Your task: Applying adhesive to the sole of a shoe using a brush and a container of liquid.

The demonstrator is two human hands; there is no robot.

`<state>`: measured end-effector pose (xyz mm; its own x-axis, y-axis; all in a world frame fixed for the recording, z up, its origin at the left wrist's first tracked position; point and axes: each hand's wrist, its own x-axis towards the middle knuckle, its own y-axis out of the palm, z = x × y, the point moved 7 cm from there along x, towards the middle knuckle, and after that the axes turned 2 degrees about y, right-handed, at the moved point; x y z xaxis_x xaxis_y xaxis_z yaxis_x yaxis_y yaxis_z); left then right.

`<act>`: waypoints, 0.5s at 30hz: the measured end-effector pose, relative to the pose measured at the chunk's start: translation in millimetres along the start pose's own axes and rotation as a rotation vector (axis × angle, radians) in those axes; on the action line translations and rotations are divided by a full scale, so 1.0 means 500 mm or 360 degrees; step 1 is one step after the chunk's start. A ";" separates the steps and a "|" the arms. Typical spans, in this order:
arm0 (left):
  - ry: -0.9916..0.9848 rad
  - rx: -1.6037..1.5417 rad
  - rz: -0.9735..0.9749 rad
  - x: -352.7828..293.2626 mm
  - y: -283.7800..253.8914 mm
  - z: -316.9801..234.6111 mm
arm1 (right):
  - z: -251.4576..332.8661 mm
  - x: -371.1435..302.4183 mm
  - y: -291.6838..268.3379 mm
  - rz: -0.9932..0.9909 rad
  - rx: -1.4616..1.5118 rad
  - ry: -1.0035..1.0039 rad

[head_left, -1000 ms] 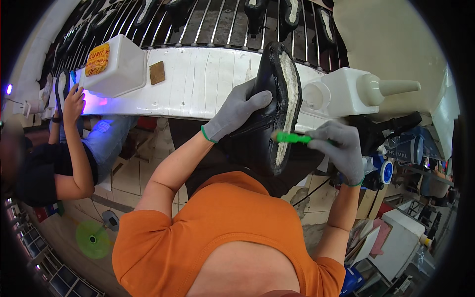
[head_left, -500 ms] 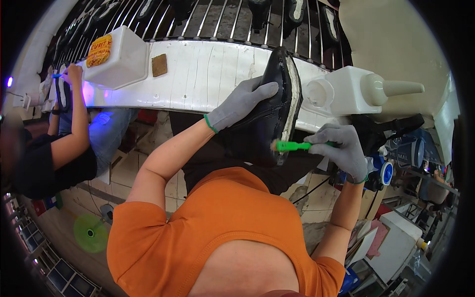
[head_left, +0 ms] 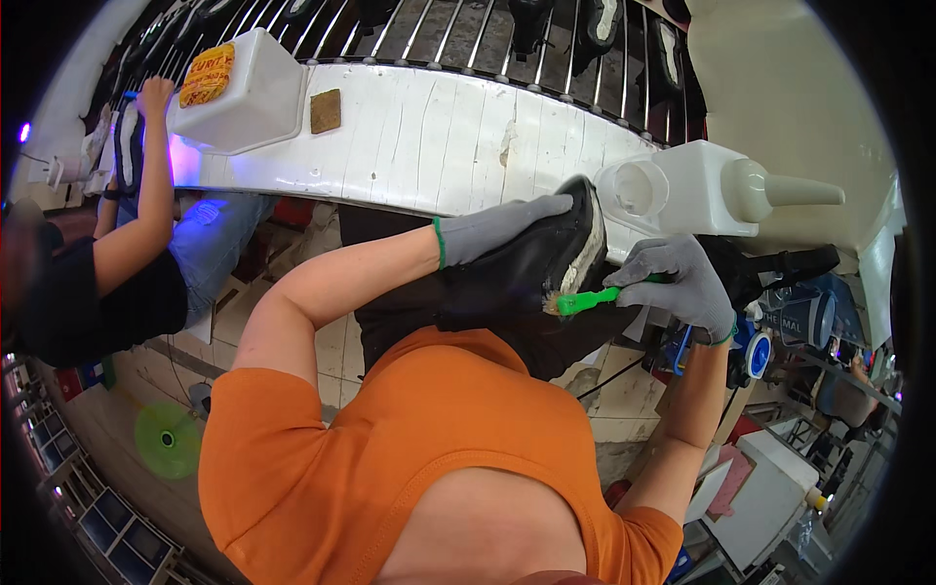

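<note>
My left hand (head_left: 502, 231), in a grey glove with a green cuff, grips a black shoe (head_left: 512, 273) over my lap. Its pale, rough underside (head_left: 588, 244) faces right. In my right hand (head_left: 678, 283), gloved the same way, is a brush with a bright green handle (head_left: 593, 298), pinched between thumb and fingers. The brush's bristles touch or nearly touch the near end of the pale underside. Right of the shoe's far tip stands a small clear cup (head_left: 636, 187) with whitish contents.
A white bench (head_left: 419, 136) runs ahead, with a roller rack (head_left: 458, 39) bearing several black shoes behind it. On the bench are a white container (head_left: 255, 93), a brown square piece (head_left: 326, 111) and a white bottle (head_left: 707, 190). At left sits another person (head_left: 117, 263).
The shoe has tilted and dropped nearer to me, its far tip swinging right. My left hand has turned with it. The brush still points at the near end of the underside.
</note>
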<state>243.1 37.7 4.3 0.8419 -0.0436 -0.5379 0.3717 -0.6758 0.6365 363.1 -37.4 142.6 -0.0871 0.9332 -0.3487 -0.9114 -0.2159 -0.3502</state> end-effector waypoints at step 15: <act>0.0021 0.0272 0.0544 -0.094 0.120 0.031 | -0.005 0.043 -0.009 0.0062 0.0088 0.0012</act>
<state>219.7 -12.1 59.0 0.9114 -0.2790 -0.3025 -0.0013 -0.7371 0.6758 366.5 -17.0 134.2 -0.1203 0.9221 -0.3677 -0.9282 -0.2358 -0.2877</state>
